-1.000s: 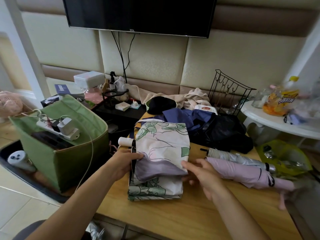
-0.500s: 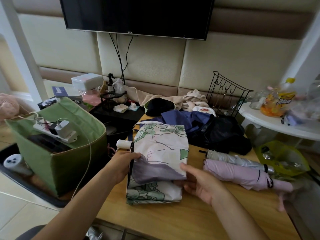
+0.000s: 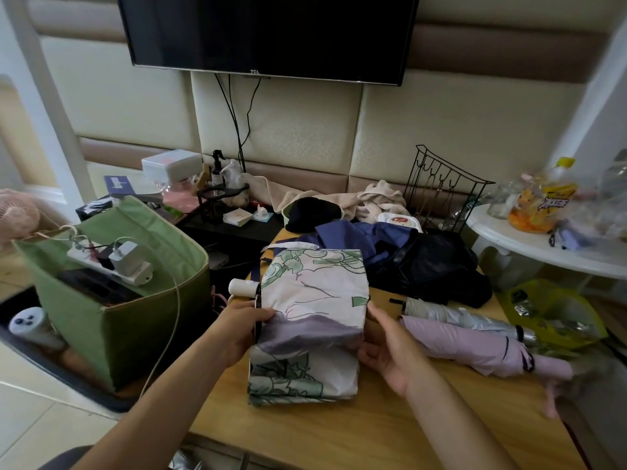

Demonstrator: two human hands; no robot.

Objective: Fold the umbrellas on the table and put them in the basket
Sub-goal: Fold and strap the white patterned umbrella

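The left hand (image 3: 242, 329) grips the left edge of the floral umbrella (image 3: 310, 320), its fingers curled round the folded canopy just below the white handle (image 3: 243, 287) that pokes out on that side. The right hand (image 3: 385, 347) holds the opposite edge, thumb laid on top of the fabric and fingers tucked beneath. Between the two hands the umbrella is flattened into a broad, roughly rectangular bundle, cream with green leaf print and a lilac band across its middle; whether its lower end touches the wooden worktop (image 3: 373, 432) I cannot tell.

Just right of the right hand lie two more collapsed umbrellas, side by side and touching: a pink umbrella (image 3: 475, 347) nearer the front and a silver umbrella (image 3: 454, 315) behind it, both pointing toward the right edge. Behind the floral bundle sits a heap of dark blue cloth (image 3: 356, 234) and black fabric (image 3: 437, 266), with a black wire rack (image 3: 444, 191) standing at the wall.

To the left, off the worktop, stands the green fabric basket (image 3: 146, 320), a white power strip (image 3: 112, 262) with a charger plugged in lying across its open top.
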